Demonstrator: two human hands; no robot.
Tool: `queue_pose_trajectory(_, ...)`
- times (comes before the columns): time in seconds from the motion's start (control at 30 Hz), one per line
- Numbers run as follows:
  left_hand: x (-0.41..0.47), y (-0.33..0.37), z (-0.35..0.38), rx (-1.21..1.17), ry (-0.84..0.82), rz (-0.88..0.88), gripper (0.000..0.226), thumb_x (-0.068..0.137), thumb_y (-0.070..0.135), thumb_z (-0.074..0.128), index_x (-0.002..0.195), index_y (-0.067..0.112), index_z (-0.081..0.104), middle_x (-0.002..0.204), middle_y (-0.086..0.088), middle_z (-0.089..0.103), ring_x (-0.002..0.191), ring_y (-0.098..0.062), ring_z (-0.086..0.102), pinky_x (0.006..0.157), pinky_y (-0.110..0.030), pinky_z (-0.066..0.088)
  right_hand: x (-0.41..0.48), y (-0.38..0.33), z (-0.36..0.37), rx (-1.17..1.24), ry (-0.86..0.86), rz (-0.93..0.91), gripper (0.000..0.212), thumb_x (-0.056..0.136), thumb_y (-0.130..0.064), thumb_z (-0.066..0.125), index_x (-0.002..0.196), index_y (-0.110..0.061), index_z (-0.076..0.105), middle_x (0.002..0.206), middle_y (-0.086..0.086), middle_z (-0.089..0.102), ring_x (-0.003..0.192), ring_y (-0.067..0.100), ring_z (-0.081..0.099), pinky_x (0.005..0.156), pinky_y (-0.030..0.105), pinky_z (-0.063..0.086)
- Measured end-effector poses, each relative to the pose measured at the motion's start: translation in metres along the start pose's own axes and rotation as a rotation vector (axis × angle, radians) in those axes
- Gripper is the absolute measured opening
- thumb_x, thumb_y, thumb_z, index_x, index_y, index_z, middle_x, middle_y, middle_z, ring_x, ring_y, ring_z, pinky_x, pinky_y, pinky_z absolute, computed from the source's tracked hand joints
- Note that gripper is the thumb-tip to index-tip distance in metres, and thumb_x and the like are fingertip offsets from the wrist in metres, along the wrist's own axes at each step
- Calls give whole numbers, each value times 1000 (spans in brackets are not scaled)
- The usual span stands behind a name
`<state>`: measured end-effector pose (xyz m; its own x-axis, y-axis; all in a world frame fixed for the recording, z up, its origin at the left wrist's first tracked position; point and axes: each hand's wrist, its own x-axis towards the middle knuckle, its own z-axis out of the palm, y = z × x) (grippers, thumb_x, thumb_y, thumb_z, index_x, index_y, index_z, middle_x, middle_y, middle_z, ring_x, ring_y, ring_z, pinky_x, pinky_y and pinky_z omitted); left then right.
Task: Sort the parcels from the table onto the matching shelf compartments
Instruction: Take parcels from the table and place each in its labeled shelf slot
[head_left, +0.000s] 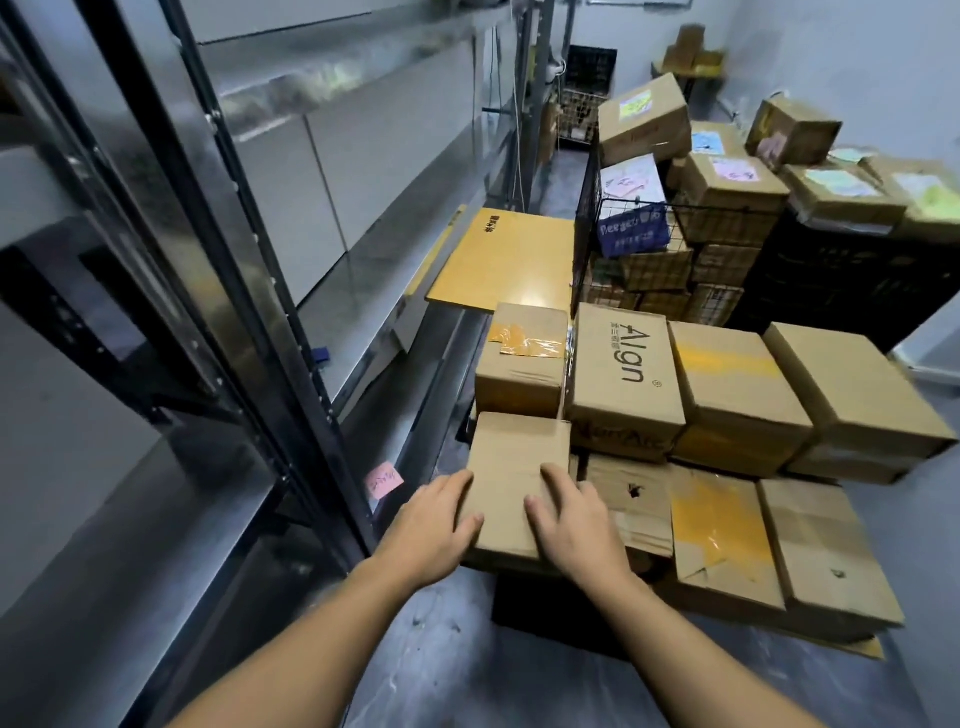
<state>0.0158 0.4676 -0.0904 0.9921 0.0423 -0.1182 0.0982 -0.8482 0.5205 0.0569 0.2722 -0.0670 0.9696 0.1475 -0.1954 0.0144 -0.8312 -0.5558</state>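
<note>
Plain parcel (514, 467) sits at the stack's corner, on the camera side of the Align box (623, 374) and toward the shelf. It is not yet lifted.

- Left hand (436, 525): fingers nearly straight along the parcel's shelf-side edge, thumb on the lid. No grip closed.
- Right hand (571, 525): flat on the lid, fingers apart, holding nothing.
- No label shows on the lid, so the person should probably turn the parcel to find one before choosing a compartment.

Doing the step well, as a judgement:
- Take one hand down each side wall and get the fingers under the bottom edge. Pressing on the lid alone gives no lift.
- Draw the parcel away from the Align box first, since the two look to be touching or nearly so. Then raise it.

Edges and room:
- The orange-taped box (519, 358) stands beside the Align box and just beyond the parcel, so a forward push would hit it.
- The shelf upright (291, 395) runs well to the far side of the parcel from the Align box, with a pink note (383, 479) low on the frame.
- A narrow strip of floor (441, 649) lies open between the two.
- The swing toward the shelf is short. The post's edge is the likeliest thing to catch a corner.
- The desk (545, 608) is mostly hidden under the stack.
</note>
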Motion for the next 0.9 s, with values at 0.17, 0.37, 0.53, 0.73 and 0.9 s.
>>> queue_pose_trajectory(0.17,-21,8,-2,-143,164,20,70,81,59,42,141,22,43,139,8,48,127,-9,43,107,-22,31,-2,-1,2,226,46,-36,49,97,-40,58,143,-28,48,126,12,53,120,31,52,97,28,37)
queue_pose_trajectory(0.37,-58,34,-14,-592,420,21,43,82,46,55,124,37,58,125,27,54,125,7,45,99,-9,32,-14,7,-9,431,-22,-157,49,96,-33,62,143,-31,47,137,2,48,118,11,46,100,23,30)
queue_pose_trajectory(0.53,-81,54,-7,-913,609,-141,47,81,27,71,124,39,57,135,3,58,122,-8,56,97,-18,45,-25,18,-31,543,-70,-309,42,99,-33,57,136,-48,42,139,-11,46,121,-1,43,102,22,31)
queue_pose_trajectory(0.73,-110,89,10,-1075,650,-174,56,82,30,57,136,27,43,135,-1,55,111,2,59,87,-14,47,-44,20,-42,508,-188,-514,40,100,-32,54,130,-55,42,137,-16,47,123,-13,42,107,25,37)
queue_pose_trajectory(0.9,-151,105,22,-964,863,-305,67,72,47,69,133,36,42,126,6,60,110,-3,61,83,-14,48,-57,9,-43,298,-333,-655,42,99,-36,56,139,-44,46,141,-2,46,126,-1,45,105,13,31)
